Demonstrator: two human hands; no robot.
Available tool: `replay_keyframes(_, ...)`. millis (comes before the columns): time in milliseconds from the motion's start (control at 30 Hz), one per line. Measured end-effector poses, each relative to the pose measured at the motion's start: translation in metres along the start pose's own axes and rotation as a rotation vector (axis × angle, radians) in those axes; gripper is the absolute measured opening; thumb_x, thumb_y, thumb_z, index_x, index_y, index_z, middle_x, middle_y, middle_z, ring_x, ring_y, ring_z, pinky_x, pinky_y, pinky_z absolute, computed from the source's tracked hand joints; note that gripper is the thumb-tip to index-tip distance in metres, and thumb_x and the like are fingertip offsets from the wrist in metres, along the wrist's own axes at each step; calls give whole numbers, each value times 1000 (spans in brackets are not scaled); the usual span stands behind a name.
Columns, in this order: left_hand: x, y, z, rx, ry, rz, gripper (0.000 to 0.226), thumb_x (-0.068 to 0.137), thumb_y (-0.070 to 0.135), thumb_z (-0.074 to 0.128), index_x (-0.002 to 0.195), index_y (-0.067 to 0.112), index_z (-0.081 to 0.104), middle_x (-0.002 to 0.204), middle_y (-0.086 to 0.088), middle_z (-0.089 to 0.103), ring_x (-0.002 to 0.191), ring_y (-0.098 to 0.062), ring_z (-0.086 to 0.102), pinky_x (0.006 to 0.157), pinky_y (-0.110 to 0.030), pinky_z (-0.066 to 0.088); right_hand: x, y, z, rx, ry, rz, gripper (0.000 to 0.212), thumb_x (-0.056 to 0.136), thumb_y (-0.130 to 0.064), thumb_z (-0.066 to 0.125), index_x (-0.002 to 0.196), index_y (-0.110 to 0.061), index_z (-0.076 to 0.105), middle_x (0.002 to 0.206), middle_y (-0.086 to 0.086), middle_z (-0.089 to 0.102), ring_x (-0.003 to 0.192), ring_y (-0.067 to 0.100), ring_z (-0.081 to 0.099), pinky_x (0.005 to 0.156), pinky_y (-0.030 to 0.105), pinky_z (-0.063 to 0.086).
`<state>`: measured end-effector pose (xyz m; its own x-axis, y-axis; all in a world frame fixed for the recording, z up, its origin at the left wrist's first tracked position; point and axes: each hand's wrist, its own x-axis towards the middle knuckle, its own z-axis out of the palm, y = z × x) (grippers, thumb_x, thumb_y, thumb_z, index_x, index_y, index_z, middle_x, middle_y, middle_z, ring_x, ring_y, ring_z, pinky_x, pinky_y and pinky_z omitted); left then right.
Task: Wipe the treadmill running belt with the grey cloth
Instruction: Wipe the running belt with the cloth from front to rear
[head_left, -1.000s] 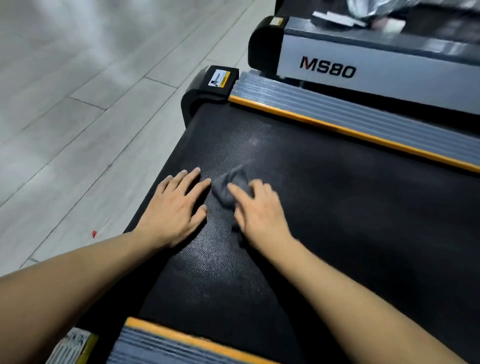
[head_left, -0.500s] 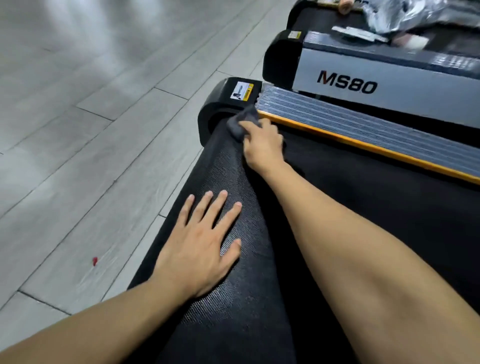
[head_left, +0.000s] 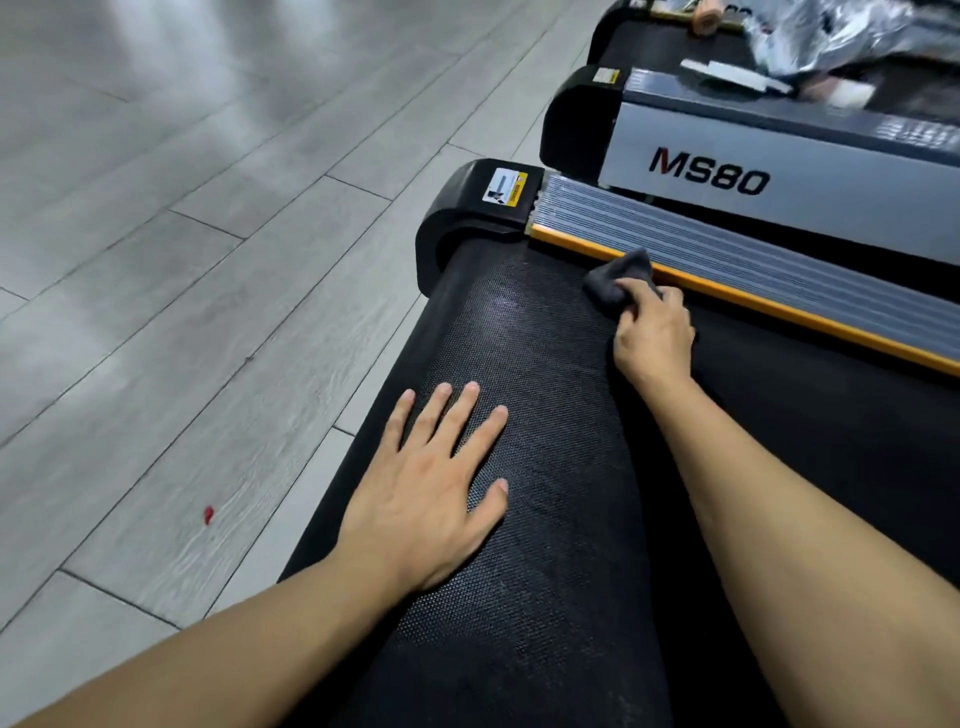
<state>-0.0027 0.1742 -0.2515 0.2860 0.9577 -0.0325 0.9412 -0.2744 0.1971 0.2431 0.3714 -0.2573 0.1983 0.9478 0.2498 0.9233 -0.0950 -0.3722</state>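
Note:
The black textured running belt (head_left: 545, 364) fills the middle of the head view. My right hand (head_left: 653, 332) is closed on a bunched grey cloth (head_left: 615, 280), pressing it on the belt right beside the orange strip of the far side rail (head_left: 727, 270). My left hand (head_left: 431, 483) lies flat on the belt nearer to me, fingers spread, holding nothing. The cloth's lower part is hidden under my fingers.
A black end cap (head_left: 478, 208) with a yellow warning sticker closes the belt's rear corner. A second treadmill marked MS80 (head_left: 727, 176) stands just beyond, with plastic wrapping and papers on it. Grey plank floor (head_left: 182, 260) lies to the left, with a small red speck (head_left: 208, 514).
My right hand carried the cloth from mid-belt up to the rear corner by the end cap, then slid it right along the orange rail edge. My left hand stayed flat on the belt.

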Motion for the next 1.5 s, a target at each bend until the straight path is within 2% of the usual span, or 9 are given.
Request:
replay_keyframes(200, 2, 0, 1, 4, 11, -6, 70, 97, 64, 14, 161, 38, 4, 171, 1, -1, 158, -20, -7, 127, -50, -2, -11, -98, 37, 158, -205, -448, 41, 88, -19, 53, 125, -33, 65, 125, 12, 56, 113, 35, 55, 100, 45, 44)
replay_keyframes(333, 2, -3, 1, -7, -7, -1, 68, 97, 64, 15, 160, 41, 2, 171, 3, -2, 157, -18, -7, 127, -48, -2, -22, -106, 31, 195, -273, -547, 43, 89, -17, 52, 128, -32, 62, 126, 8, 53, 114, 31, 52, 101, 48, 44)
replay_keyframes(600, 2, 1, 0, -23, 0, -8, 69, 97, 64, 12, 160, 40, 0, 171, 2, -6, 157, -19, -10, 127, -49, -5, -41, 51, -46, 88, -180, -233, 46, 93, -10, 53, 133, -31, 59, 139, 9, 46, 128, 28, 44, 108, 31, 32)
replay_keyframes(700, 2, 4, 0, -17, -7, -17, 70, 96, 64, 14, 161, 39, 3, 171, 2, -3, 157, -19, -9, 126, -49, -5, -40, 25, -31, 119, -160, -242, 42, 91, -13, 53, 129, -30, 62, 135, 12, 49, 125, 32, 49, 110, 38, 37)
replay_keyframes(933, 5, -2, 1, 10, -8, -16, 70, 94, 63, 20, 158, 35, 22, 169, 0, 16, 158, -22, 4, 127, -48, 0, -62, -135, 28, 233, -363, -655, 40, 90, -18, 49, 124, -28, 66, 128, 8, 55, 114, 30, 54, 100, 44, 43)
replay_keyframes(1100, 3, -6, 3, -9, -6, -12, 72, 94, 67, 18, 160, 40, 11, 171, 3, 6, 158, -21, 1, 127, -47, -1, -62, -37, -10, 231, -335, -528, 47, 87, -11, 52, 128, -31, 63, 129, 6, 53, 123, 22, 50, 112, 34, 36)
replay_keyframes(1267, -16, 1, 0, -53, -19, -56, 69, 97, 62, 14, 161, 37, 8, 171, -1, 3, 158, -21, -2, 128, -46, 1, -81, 63, -65, 131, -224, -229, 43, 94, -12, 52, 131, -32, 60, 135, 7, 48, 126, 23, 47, 109, 28, 34)
replay_keyframes(1400, -70, -2, 1, -67, 38, -69, 65, 101, 54, 24, 160, 29, 23, 169, -4, 17, 157, -23, 12, 127, -47, 15, -91, 27, -44, 162, -141, -149, 43, 92, -12, 53, 129, -31, 62, 135, 10, 51, 122, 29, 52, 109, 39, 39)
replay_keyframes(1500, -85, -7, 5, -107, 68, -77, 62, 100, 49, 33, 158, 26, 32, 167, -7, 26, 155, -27, 20, 125, -49, 21, -108, -55, -12, 266, -296, -459, 45, 88, -12, 51, 128, -28, 64, 134, 12, 53, 125, 27, 50, 112, 34, 36)
